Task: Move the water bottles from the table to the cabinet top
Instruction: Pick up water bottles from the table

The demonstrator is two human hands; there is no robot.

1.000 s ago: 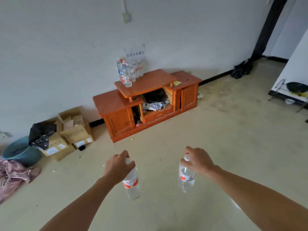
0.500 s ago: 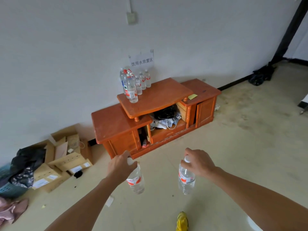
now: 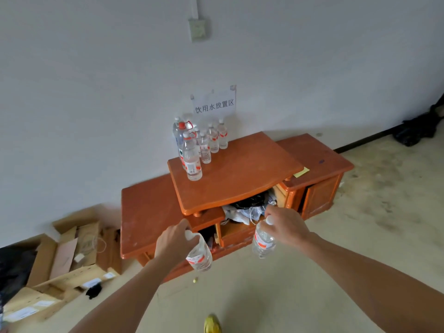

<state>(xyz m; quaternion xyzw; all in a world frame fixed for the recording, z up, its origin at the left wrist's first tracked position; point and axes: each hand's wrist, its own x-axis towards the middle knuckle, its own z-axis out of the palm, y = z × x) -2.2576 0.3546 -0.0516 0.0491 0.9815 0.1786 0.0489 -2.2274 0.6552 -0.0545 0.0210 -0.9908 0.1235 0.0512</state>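
Note:
My left hand (image 3: 174,242) grips the cap end of a clear water bottle (image 3: 200,257) with a red label, which hangs tilted below it. My right hand (image 3: 287,225) holds a second such bottle (image 3: 263,242) by its neck. Both hang in front of an orange wooden cabinet (image 3: 240,181), just short of its front edge. On the raised top's far left corner stand several water bottles (image 3: 198,146), against the wall. The table is out of view.
A paper sign (image 3: 214,106) is taped to the wall above the bottles. Open cardboard boxes (image 3: 62,267) lie on the floor at the left. The cabinet's open shelf holds tangled clutter (image 3: 247,209). A black bag (image 3: 418,131) sits far right. A yellow shoe tip (image 3: 212,324) shows below.
The cabinet has come much closer and now fills the middle of the view. Both hands still carry their bottles, now in front of the cabinet's lower shelf.

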